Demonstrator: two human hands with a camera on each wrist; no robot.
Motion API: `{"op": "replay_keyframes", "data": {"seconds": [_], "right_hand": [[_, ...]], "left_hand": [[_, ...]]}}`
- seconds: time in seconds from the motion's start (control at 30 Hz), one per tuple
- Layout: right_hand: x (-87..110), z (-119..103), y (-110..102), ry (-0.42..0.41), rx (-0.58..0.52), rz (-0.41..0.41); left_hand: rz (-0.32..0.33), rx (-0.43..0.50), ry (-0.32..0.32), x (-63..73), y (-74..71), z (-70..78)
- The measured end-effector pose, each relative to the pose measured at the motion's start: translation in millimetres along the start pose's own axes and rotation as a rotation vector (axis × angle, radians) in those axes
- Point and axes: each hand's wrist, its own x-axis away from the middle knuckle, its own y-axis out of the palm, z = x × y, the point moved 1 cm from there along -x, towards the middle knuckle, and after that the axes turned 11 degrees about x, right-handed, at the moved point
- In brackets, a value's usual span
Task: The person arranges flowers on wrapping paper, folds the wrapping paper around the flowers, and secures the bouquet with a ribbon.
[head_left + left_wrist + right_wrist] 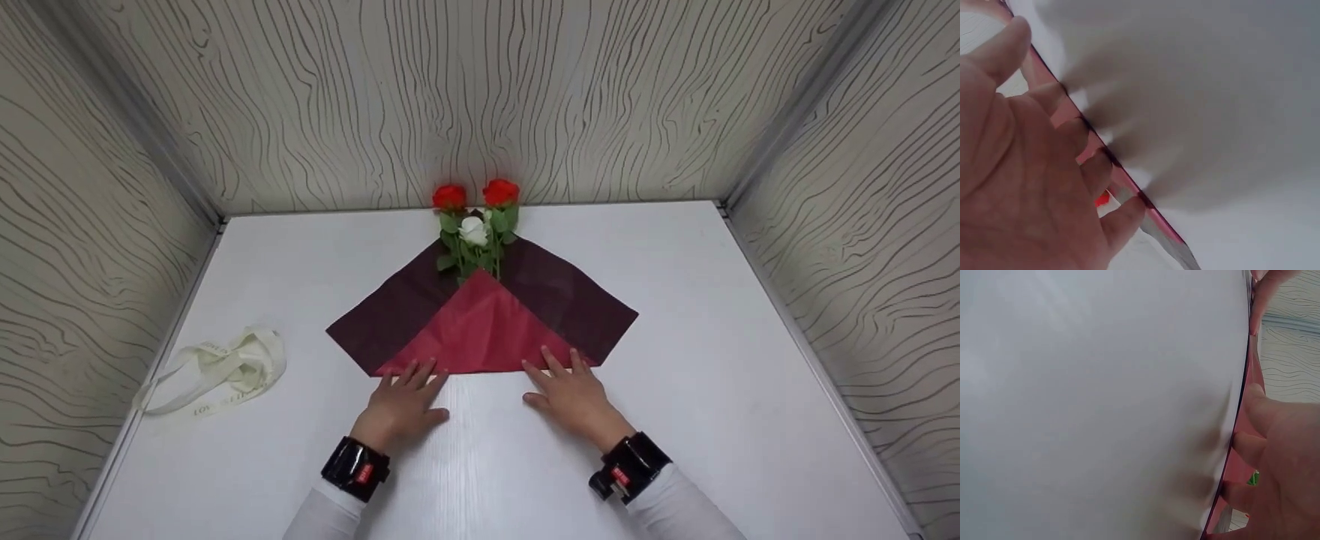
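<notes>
A sheet of wrapping paper, dark maroon (397, 307) with a red folded-up flap (484, 330), lies in the middle of the table. Two red roses (501, 193) and a white rose (473, 231) with green leaves lie on it; their lower stems are hidden under the flap. With fingers spread, my left hand (401, 409) rests its fingertips on the left part of the folded near edge. My right hand (574, 394) touches the right part of that edge, fingers also straight. In the left wrist view the fingertips (1092, 163) line up along the crease.
A loosely bunched cream ribbon (225, 371) with printed lettering lies at the left side of the white table (750, 420). Wood-patterned panels (480, 97) stand at the back and both sides, and the rose heads lie near the back panel.
</notes>
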Motion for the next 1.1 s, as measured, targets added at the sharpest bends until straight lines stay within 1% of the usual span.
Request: {"op": "replay_keyframes", "data": {"seconds": [0.27, 0.37, 0.47, 0.53, 0.6, 0.67, 0.73, 0.8, 0.87, 0.93, 1.0, 1.03, 1.1], "right_hand": [[2.0, 2, -1, -0.002, 0.018, 0.000], [1.9, 2, -1, 0.001, 0.008, 0.003], [1.4, 0, 0, -0.003, 0.001, 0.004], [1.2, -1, 0, -0.006, -0.002, 0.005], [0.8, -1, 1, -0.010, -0.002, 0.005], [0.8, -2, 1, -0.013, -0.002, -0.001], [0.8, -1, 1, -0.013, -0.002, -0.005], [0.7, -1, 1, -0.013, -0.001, -0.007], [0.4, -1, 1, -0.011, 0.001, -0.003], [0.1, -1, 0, -0.008, 0.004, 0.001], [0.2, -1, 0, -0.005, 0.011, 0.001], [0.4, -1, 0, -0.005, 0.015, 0.000], [0.5, -2, 0, -0.008, 0.024, -0.003]], "left_hand": [[0.039, 0.044, -0.108, 25.9, -6.4, -34.5], [0.060, 0.038, -0.153, 35.6, -8.8, -47.8], [0.095, 0.035, -0.205, 43.0, -11.7, -55.4], [0.122, 0.032, -0.234, 44.4, -13.2, -55.5], [0.155, 0.019, -0.252, 41.6, -13.7, -50.8], [0.187, -0.008, -0.249, 34.2, -12.9, -41.8], [0.221, -0.047, -0.232, 23.4, -10.6, -29.5], [0.223, -0.071, -0.191, 10.9, -7.8, -13.6], [0.191, -0.073, -0.124, -1.6, -4.2, 3.5], [0.130, -0.061, -0.052, -12.7, -0.7, 20.2], [0.067, -0.049, 0.000, -21.7, 3.4, 32.8], [0.043, -0.052, 0.010, -24.9, 5.2, 37.2], [0.016, -0.059, 0.005, -29.0, 8.1, 41.5]]}}
